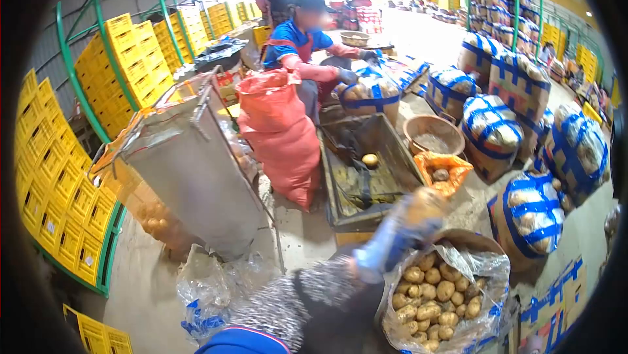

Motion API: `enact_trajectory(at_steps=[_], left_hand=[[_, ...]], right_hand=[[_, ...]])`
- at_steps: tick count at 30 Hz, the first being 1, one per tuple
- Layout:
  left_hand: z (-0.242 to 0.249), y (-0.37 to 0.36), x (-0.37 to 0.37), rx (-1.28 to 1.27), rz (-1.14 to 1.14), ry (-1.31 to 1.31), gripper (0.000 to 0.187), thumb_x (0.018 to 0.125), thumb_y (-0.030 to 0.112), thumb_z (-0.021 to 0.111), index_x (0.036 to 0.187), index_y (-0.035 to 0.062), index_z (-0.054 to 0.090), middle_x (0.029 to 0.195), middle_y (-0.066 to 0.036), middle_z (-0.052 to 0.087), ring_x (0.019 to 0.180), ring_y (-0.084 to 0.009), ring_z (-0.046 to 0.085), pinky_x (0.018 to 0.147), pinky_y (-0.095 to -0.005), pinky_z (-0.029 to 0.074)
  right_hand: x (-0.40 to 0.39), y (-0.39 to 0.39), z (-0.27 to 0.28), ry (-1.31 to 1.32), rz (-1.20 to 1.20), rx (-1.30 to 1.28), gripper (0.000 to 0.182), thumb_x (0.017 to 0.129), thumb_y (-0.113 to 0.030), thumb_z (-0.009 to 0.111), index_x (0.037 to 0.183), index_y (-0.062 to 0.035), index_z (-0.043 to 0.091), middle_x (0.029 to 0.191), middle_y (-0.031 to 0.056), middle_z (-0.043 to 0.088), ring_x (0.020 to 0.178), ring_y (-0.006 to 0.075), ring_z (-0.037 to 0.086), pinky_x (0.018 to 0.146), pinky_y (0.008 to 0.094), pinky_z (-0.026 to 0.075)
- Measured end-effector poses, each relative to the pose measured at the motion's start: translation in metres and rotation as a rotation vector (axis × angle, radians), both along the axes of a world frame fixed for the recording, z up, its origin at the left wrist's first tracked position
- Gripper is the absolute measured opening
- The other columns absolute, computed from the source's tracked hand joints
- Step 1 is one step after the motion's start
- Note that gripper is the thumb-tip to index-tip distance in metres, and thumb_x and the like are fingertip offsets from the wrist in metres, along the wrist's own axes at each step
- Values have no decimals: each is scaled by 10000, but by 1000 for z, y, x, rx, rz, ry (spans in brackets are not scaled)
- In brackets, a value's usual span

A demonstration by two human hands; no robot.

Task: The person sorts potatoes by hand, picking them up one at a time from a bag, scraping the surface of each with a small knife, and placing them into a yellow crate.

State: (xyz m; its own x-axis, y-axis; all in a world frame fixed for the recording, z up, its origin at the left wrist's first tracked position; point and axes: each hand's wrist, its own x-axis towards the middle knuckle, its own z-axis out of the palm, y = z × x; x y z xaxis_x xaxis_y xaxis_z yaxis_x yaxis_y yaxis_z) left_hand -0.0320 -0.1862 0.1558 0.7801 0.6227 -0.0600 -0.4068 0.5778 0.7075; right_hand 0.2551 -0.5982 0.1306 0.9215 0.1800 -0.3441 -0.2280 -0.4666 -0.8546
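My right hand (418,213) is raised and motion-blurred above the lined basket (487,266); its fingers look wrapped around a potato (426,202), though the blur keeps me from seeing the grip clearly. The sleeve behind it is blue, then speckled grey. I cannot find my left hand anywhere in view. Just below the hand, the basket is heaped with potatoes (435,298) inside a clear plastic liner. Beyond it lies a dark metal tray (347,190) with a single potato (370,160) in it, beside an orange bag (443,169) and a round woven basket (434,133). A red sack (281,135) and a grey metal chute (190,158) stand to the left, yellow crates (65,177) behind. A co-worker (301,47) in blue bends over taped boxes (526,213) on the right. The frame's edges are black and cut things off.
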Motion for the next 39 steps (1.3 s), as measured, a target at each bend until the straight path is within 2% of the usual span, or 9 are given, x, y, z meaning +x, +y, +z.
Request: enact_trajectory(at_steps=[10, 12, 13, 18, 19, 25, 29, 34, 39], left_hand=[[202, 315, -291, 1316, 1140, 454, 463, 1005, 282, 576, 1402, 60, 489, 1272, -91, 591, 1136, -219, 589, 979, -333, 512], [205, 306, -266, 1354, 864, 287, 425, 998, 211, 570, 1385, 56, 489, 1276, -104, 584, 1192, -225, 564, 1020, -360, 476], [190, 284, -240, 644, 470, -151, 394, 991, 150, 569, 1367, 62, 493, 1245, -109, 586, 1210, -228, 556, 1050, -375, 440], [71, 73, -43, 965, -458, 702, 417, 939, 202, 645, 1321, 67, 545, 1141, -93, 625, 984, -236, 634, 845, -342, 530], [29, 53, -11, 1597, -521, 412, 429, 917, 213, 675, 1297, 51, 560, 1148, -139, 635, 1014, -278, 643, 863, -371, 532], [-154, -75, 143, 1419, -1308, 600, 373, 881, 248, 611, 1222, 101, 643, 1264, -205, 602, 1085, -385, 626, 929, -437, 505], [-271, -94, 198, 1648, -1025, 505, 518, 832, 266, 661, 1335, 176, 575, 1268, -194, 607, 1111, -411, 608, 958, -454, 491], [-198, -36, 246, 1804, -434, 562, 573, 820, 70, 610, 1381, 89, 495, 1247, -217, 587, 1177, -411, 557, 1006, -439, 465], [-196, 31, 292, 1514, -373, 533, 559, 852, 20, 607, 1395, 36, 474, 1305, -218, 588, 1156, -297, 610, 987, -338, 483]], right_hand=[[29, 75, -42, -145, 373, -95, 332, 883, -231, 630, 1146, -29, 604, 781, 51, 611, 624, 130, 559, 549, 263, 442], [18, 100, -52, -258, 523, -51, 380, 869, -250, 649, 1165, -15, 613, 853, 74, 637, 708, 150, 588, 634, 298, 468], [-2, 116, -41, -304, 581, -54, 412, 868, -252, 662, 1193, -3, 617, 939, 99, 669, 792, 174, 620, 719, 320, 493], [-15, 137, -37, -323, 662, -483, 476, 865, -263, 683, 1253, -2, 599, 1168, 229, 669, 1099, 370, 638, 962, 406, 494], [-11, 133, -39, -322, 691, -646, 496, 864, -294, 686, 1253, 1, 597, 1164, 243, 665, 1100, 395, 633, 959, 416, 498], [29, 91, -132, -296, 701, -391, 548, 870, -360, 674, 1290, -21, 582, 1239, 286, 612, 1172, 408, 589, 997, 420, 474], [24, 101, -135, -162, 1012, -685, 653, 893, -357, 655, 1384, 35, 476, 1335, 292, 542, 1247, 375, 546, 1054, 391, 437], [77, 92, -150, -152, 1140, -727, 379, 897, -283, 613, 1228, -105, 658, 956, 222, 700, 903, 344, 695, 825, 430, 558], [171, 111, -113, -377, 568, -417, 377, 881, -184, 712, 1151, 58, 609, 1104, 191, 670, 984, 274, 663, 850, 345, 528]])
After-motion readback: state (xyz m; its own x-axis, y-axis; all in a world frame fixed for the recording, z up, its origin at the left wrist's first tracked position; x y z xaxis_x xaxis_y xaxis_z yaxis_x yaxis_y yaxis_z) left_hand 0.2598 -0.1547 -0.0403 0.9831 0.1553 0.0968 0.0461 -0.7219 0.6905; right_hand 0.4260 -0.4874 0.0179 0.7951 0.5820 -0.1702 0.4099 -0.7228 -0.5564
